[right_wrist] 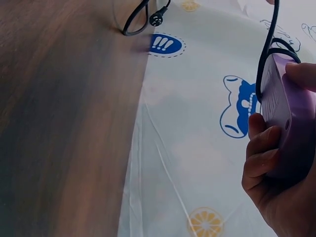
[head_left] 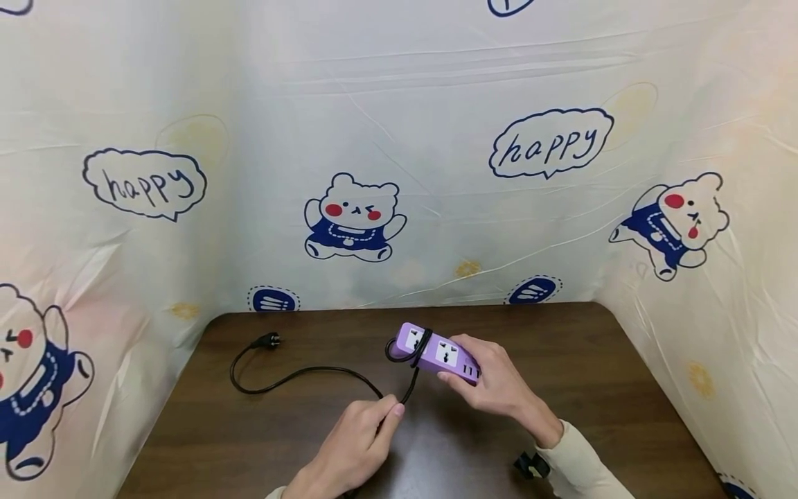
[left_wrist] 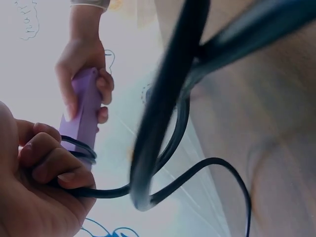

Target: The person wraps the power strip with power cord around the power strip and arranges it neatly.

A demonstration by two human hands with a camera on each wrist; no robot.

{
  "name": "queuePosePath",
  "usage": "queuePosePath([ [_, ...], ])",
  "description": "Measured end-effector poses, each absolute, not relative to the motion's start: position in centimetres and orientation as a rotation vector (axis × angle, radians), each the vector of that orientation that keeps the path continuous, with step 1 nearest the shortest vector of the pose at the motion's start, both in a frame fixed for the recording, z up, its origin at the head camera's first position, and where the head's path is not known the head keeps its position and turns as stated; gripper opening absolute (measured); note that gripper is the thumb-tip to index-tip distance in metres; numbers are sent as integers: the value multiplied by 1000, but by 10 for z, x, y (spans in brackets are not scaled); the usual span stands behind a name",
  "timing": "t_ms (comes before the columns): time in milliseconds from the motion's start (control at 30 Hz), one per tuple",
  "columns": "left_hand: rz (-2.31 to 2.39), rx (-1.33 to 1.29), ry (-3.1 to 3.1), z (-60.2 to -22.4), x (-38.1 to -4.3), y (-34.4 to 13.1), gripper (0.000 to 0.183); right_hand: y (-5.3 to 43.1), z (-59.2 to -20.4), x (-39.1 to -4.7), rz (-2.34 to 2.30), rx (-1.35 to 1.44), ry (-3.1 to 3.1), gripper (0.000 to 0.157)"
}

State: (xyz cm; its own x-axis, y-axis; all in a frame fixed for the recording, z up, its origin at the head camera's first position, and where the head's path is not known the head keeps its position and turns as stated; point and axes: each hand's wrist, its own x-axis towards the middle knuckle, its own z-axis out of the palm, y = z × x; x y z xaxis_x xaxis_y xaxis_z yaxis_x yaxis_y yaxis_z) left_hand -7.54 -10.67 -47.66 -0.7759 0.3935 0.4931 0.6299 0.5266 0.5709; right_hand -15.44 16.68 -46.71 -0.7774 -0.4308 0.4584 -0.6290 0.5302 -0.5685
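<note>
My right hand (head_left: 499,378) grips the near end of a purple power strip (head_left: 430,352), holding it above the table. White socket faces and USB ports show on its upper side. Black power cord (head_left: 324,369) loops round the strip's far end. My left hand (head_left: 358,443) pinches the cord just below the strip, its fingers curled round it in the left wrist view. From there the cord runs left in a curve to its black plug (head_left: 268,340), near the table's back left. In the right wrist view, fingers (right_wrist: 261,153) wrap the strip's underside.
A dark brown wooden table (head_left: 536,430) lies below both hands. White printed sheeting (head_left: 449,229) with bears and lettering rises at the back and both sides. A small black object (head_left: 531,466) sits by the right sleeve (head_left: 580,461).
</note>
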Motion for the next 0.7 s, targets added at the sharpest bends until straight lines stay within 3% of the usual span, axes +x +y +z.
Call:
queuePosePath([
  [700, -1050, -998, -2412, -441, -81, -112, 48, 161, -470, -149, 1096, 925, -2531, 46],
])
